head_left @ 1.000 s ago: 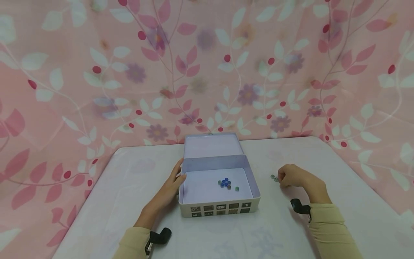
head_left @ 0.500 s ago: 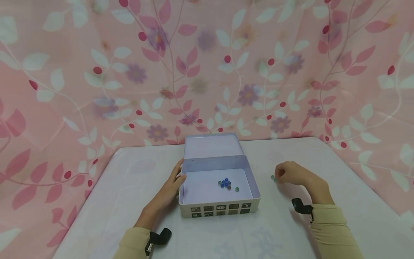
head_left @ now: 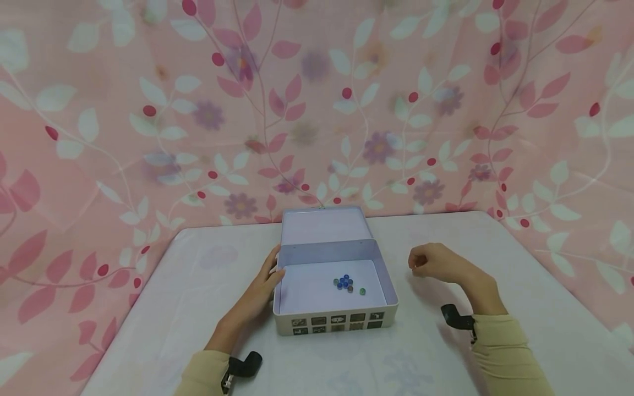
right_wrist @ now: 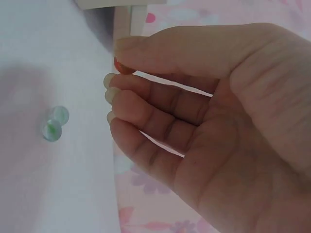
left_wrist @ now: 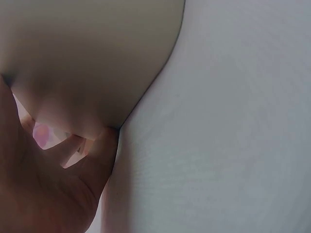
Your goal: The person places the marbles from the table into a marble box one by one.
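Observation:
In the head view my left hand (head_left: pixel 257 289) holds the left wall of an open tin box (head_left: pixel 335 323), thumb at the rim and fingers along the outside. The left wrist view shows those fingers against the pale box side (left_wrist: pixel 97 58). Several blue marbles (head_left: pixel 344 282) lie clustered on the box floor with a few darker ones, and a green marble (head_left: pixel 362 291) sits apart. Over the table right of the box, my right hand (head_left: pixel 441 264) pinches an orange-red marble (right_wrist: pixel 124 67) between thumb and forefinger. Two clear marbles with green (right_wrist: pixel 51 131) lie on the table below.
The box lid (head_left: pixel 324 225) leans back behind the box, near the table's far edge. A white cloth (head_left: pixel 223 264) covers the table. A pink floral curtain (head_left: pixel 317 110) hangs behind it.
My right hand has lifted and shifted left toward the box with the marble. It now hides the table marbles in the head view. The left hand and box stay put.

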Available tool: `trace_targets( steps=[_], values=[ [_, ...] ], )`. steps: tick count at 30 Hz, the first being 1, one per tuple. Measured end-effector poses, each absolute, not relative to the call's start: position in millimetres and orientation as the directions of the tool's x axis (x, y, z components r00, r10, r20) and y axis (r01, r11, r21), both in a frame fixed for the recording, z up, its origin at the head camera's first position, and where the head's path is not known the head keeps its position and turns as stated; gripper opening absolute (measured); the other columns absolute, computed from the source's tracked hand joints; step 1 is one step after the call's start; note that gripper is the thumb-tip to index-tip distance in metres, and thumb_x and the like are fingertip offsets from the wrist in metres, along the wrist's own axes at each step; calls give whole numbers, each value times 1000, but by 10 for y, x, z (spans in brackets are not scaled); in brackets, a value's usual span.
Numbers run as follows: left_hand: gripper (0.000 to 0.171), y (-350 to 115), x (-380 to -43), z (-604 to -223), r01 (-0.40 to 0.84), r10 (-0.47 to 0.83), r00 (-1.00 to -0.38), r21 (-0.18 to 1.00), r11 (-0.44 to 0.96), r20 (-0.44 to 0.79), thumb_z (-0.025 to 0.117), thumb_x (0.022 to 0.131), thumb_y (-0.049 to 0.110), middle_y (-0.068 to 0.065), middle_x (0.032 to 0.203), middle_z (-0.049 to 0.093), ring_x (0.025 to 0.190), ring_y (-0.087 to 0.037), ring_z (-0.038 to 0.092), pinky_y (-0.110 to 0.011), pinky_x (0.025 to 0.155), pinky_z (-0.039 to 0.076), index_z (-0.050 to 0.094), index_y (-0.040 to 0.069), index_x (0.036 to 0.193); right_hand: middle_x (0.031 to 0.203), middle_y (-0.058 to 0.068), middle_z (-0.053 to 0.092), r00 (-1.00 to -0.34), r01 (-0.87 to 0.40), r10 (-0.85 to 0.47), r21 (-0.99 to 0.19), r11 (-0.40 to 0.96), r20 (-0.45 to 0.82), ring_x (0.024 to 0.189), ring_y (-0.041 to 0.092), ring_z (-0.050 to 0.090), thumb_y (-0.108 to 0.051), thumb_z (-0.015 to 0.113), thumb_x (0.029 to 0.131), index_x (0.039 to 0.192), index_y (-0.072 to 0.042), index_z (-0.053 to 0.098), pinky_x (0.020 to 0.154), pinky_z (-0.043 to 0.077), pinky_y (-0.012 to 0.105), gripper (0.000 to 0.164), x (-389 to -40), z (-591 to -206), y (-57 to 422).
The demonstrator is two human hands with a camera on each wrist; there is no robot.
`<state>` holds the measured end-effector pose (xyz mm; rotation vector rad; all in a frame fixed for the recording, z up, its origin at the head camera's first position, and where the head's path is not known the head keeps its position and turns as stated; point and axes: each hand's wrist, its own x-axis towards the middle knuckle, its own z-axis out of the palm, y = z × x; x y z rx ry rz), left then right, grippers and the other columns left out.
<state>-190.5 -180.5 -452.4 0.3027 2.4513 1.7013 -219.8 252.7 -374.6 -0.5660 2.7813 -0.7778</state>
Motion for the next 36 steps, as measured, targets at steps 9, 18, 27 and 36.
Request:
trace_targets(
  steps=[9, 18, 27, 36],
  values=[
    [58, -1797, -1903, -4525, 82, 243, -970, 940, 331, -1, 42, 103, 53, -7, 166, 13, 151, -41, 23, -68, 111, 32, 9, 60, 150, 79, 1, 62, -895, -358, -444, -550, 755, -27, 72, 15, 55, -6, 67, 87, 88, -10, 67, 63, 49, 28, 4, -2179, -3656, 2390],
    [58, -1793, -1900, -4524, 76, 235, -972, 935, 347, -8, 42, 102, 56, -8, 166, 13, 151, -41, 21, -68, 113, 29, 8, 61, 149, 82, -1, 65, -889, -397, -456, -565, 723, 40, 75, 15, 57, -6, 68, 88, 89, -15, 69, 66, 51, 26, 9, -2129, -3595, 2221],
    [60, -1792, -1882, -4491, 70, 231, -973, 937, 343, -12, 43, 102, 55, -8, 166, 13, 152, -40, 21, -67, 113, 29, 7, 60, 150, 89, -2, 66, -867, -467, -476, -579, 668, 150, 82, 15, 58, -8, 69, 90, 96, -11, 71, 73, 53, 24, 8, -2092, -3598, 2043],
    [61, -1787, -1897, -4496, 69, 231, -973, 934, 350, -14, 43, 100, 59, -7, 166, 13, 151, -41, 23, -68, 113, 29, 7, 60, 150, 93, -4, 67, -836, -534, -494, -567, 627, 241, 89, 12, 62, -5, 72, 88, 95, -18, 70, 87, 56, 38, 16, -2076, -3643, 1844]
  ],
)
